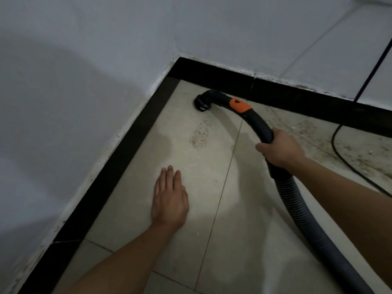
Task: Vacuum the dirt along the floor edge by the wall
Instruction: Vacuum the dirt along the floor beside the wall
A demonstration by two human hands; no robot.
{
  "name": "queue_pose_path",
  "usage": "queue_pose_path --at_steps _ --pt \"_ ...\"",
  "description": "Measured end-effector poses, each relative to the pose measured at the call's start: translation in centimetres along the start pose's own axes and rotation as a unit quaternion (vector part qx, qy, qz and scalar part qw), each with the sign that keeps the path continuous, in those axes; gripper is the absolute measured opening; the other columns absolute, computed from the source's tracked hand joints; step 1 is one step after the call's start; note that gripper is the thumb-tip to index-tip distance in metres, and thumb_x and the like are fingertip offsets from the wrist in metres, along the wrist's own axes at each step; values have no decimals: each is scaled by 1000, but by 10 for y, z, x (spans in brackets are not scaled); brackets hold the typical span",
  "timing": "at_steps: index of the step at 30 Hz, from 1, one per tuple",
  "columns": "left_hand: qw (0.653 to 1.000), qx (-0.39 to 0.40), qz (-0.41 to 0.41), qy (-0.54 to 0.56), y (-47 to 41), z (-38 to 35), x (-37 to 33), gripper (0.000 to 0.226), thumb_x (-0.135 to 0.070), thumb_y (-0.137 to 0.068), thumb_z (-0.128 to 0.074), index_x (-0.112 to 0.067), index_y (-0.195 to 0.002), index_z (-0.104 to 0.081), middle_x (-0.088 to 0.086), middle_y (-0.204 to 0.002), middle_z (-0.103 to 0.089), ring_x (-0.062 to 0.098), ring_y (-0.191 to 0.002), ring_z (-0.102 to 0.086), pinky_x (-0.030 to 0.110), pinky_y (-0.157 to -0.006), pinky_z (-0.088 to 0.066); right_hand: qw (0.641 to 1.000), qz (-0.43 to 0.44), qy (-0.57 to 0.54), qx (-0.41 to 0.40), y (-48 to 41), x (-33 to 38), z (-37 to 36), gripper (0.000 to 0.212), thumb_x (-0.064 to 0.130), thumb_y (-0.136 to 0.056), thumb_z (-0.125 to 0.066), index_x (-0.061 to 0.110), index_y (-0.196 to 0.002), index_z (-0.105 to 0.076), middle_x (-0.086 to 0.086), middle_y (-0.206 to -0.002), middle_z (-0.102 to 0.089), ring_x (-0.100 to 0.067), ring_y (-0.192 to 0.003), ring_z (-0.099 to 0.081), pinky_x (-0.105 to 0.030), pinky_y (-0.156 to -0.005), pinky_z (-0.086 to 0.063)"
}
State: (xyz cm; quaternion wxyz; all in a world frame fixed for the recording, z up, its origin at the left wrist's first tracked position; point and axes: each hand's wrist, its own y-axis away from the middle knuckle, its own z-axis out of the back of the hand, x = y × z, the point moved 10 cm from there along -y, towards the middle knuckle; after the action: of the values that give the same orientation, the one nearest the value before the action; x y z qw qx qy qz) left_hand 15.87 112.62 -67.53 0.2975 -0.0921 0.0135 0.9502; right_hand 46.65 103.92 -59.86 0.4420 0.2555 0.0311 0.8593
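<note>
On the tiled floor (212,240), nearest: left grip (169,198) lay flat, released. Right grip (280,147) clasped the curved vacuum handle (259,124), hose (294,200) trailing back. Nozzle (201,103) sat near the corner. Dirt patch (200,134) lay just nearer than it, left of the right grip. More dirt (318,132) ran rightward along the black skirting (297,92). Pale walls.

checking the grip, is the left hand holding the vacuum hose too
No, the left hand lies flat on the floor, apart from the hose, which only the right hand grips.
</note>
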Motion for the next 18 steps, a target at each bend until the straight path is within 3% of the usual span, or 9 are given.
queue_pose_path --at_steps 7,15,18 --pt "1000 1 1 0 0 2 -1 52 -25 -95 -31 -3 -140 -45 19 -150 -36 33 -141 -29 42 -115 -25 998 -24 60 -13 29 -73 44 27 32 -81 -74 17 -95 -57 -6 -73 -66 -24 -63 -64 -32 -56 -51" --pt "1000 3 2 5 0 0 0 56 -29 -96 -22 -3 -139 -46 19 -148 -39 33 -140 -32 43 -114 -26 999 28 21 27 40 -20 -8 28 33 -80 -71 21 -97 -54 -6 -79 -66 -24 -68 -65 -37 -63 -56" --pt "1000 1 0 7 0 0 1 56 -29 -95 -22 -3 -139 -47 19 -148 -39 33 -140 -32 43 -114 -27 999 17 46 13 41 -34 7 28 34 -80 -72 22 -98 -54 -5 -78 -66 -24 -68 -65 -36 -63 -55"
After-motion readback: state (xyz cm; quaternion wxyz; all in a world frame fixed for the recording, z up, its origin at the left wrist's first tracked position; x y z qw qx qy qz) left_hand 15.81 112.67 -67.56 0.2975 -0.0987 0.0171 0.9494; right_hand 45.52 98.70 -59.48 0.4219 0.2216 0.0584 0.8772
